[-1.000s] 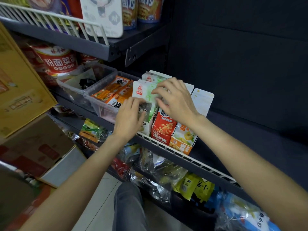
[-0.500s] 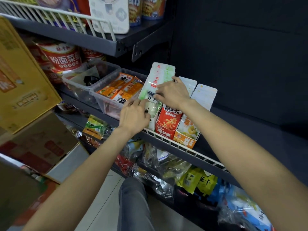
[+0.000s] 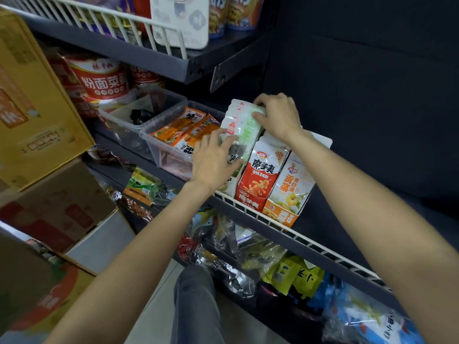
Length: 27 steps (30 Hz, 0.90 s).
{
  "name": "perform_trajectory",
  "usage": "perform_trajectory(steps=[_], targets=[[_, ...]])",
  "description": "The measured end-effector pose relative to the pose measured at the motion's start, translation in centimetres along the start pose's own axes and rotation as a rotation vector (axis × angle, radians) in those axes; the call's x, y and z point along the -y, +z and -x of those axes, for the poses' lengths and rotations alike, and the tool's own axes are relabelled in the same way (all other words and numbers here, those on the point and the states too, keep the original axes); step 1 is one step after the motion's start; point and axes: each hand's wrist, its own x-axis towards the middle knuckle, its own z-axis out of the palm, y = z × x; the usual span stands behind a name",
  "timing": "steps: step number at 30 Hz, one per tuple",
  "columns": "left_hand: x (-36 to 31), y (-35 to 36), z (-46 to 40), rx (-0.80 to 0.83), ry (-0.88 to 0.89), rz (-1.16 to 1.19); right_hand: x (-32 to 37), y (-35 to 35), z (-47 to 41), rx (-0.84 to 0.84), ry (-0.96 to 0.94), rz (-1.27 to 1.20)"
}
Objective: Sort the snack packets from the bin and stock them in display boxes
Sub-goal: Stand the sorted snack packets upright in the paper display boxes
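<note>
A stack of white-and-green snack packets [image 3: 244,124] stands upright in the leftmost display box on the middle shelf. My right hand [image 3: 277,115] grips the top back edge of this stack, fingers curled over it. My left hand [image 3: 214,160] lies with straight fingers against the stack's front lower part. Right of it stand a red display box [image 3: 259,181] and an orange-and-white display box [image 3: 289,192], both filled with packets. A clear bin [image 3: 169,151] with orange snack packets [image 3: 183,130] sits to the left of the boxes.
A second clear bin [image 3: 124,120] holds dark items further left. A white wire rail [image 3: 285,227] fronts the shelf. Loose packets [image 3: 248,264] fill the shelf below. Cardboard cartons [image 3: 37,112] stand at left. An upper shelf [image 3: 139,48] overhangs. My grey trouser leg [image 3: 196,306] shows below.
The stack of white-and-green packets has been set lower into its box. My right hand shifted from its side to its top back edge. My left hand stayed at the front.
</note>
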Motion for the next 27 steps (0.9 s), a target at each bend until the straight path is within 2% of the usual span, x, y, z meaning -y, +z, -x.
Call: perform_trajectory(steps=[5, 9, 16, 22, 27], targets=[[-0.2, 0.7, -0.5, -0.037, -0.013, 0.015, 0.5, -0.9, -1.6, 0.195, -0.079, 0.170], [-0.1, 1.1, -0.5, -0.049, 0.004, 0.040, 0.6, -0.8, -1.6, 0.273, -0.130, 0.113], [0.2, 0.9, -1.2, 0.000, 0.026, -0.011, -0.3, 0.6, -0.5, 0.214, 0.014, -0.273], [0.4, -0.1, -1.3, -0.034, -0.002, 0.239, -1.4, 0.4, -0.5, 0.201, 0.118, -0.732], [-0.3, -0.5, -1.7, 0.003, -0.028, 0.206, -1.9, -1.0, -1.1, 0.147, 0.055, -0.509]])
